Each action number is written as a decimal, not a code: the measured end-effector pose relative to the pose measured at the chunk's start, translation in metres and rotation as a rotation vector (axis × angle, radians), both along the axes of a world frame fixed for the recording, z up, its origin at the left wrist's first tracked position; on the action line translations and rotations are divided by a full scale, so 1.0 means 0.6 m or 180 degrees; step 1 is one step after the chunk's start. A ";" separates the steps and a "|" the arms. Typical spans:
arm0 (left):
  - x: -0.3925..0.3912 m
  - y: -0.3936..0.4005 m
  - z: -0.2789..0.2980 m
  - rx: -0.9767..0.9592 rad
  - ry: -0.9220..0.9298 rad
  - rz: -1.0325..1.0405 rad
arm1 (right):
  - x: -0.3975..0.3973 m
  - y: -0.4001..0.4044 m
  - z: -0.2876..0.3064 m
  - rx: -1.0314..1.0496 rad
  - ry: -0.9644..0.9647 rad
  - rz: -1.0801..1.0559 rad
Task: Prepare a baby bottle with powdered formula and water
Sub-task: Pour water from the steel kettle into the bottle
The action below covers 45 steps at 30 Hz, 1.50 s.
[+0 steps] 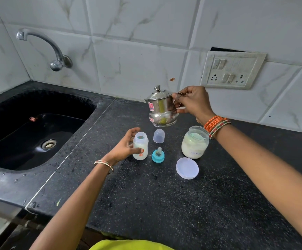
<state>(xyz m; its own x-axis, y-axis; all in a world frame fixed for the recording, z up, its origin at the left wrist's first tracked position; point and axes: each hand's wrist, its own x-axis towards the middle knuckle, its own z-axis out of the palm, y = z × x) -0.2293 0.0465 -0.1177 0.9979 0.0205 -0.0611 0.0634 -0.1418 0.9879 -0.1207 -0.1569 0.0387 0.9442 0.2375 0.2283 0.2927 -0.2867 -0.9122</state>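
A black sink point(11, 123) sits far left. On the worktop point(164, 204), the left hand point(123, 148) loosely cups the open baby bottle point(140, 146) — fingers half-curled. Beside it lie the teal nipple ring point(158, 156) and clear cap point(159, 135). The right hand point(193, 103) grips the tilted steel pot point(162, 110) by its handle — above the open formula jar point(195, 142) and its lid point(187, 168).
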 end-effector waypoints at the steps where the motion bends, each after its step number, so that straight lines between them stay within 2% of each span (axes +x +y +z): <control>1: 0.000 0.000 0.004 0.0024 0.0016 -0.0046 | 0.003 -0.001 -0.003 0.0051 -0.0005 -0.0015; 6: 0.037 -0.007 0.086 0.0282 -0.0609 0.0363 | 0.020 0.002 -0.014 0.0348 -0.0024 -0.0014; 11: 0.114 -0.027 0.173 0.0333 -0.0824 -0.0210 | 0.040 0.004 -0.020 0.0711 -0.0079 -0.0049; 14: 0.148 -0.031 0.181 0.0284 -0.0850 -0.0217 | 0.055 -0.001 -0.032 0.0987 0.0158 0.0030; 18: 0.188 -0.033 0.160 0.0255 -0.0756 -0.0072 | 0.079 -0.005 -0.060 0.1299 0.0780 0.0052; 21: 0.222 -0.029 0.142 0.0288 -0.0537 -0.0026 | 0.110 -0.001 -0.077 0.1225 0.1057 0.0049; 33: 0.433 -0.026 0.057 0.0582 -0.0099 0.0435 | 0.322 0.023 -0.152 0.0958 0.1635 -0.0225; 38: 0.473 -0.020 0.018 0.0647 0.0054 0.0558 | 0.371 0.040 -0.195 0.0917 0.1865 -0.0286; 45: 0.470 -0.012 -0.011 0.0881 0.0185 0.0706 | 0.373 0.056 -0.212 0.0751 0.1877 -0.0303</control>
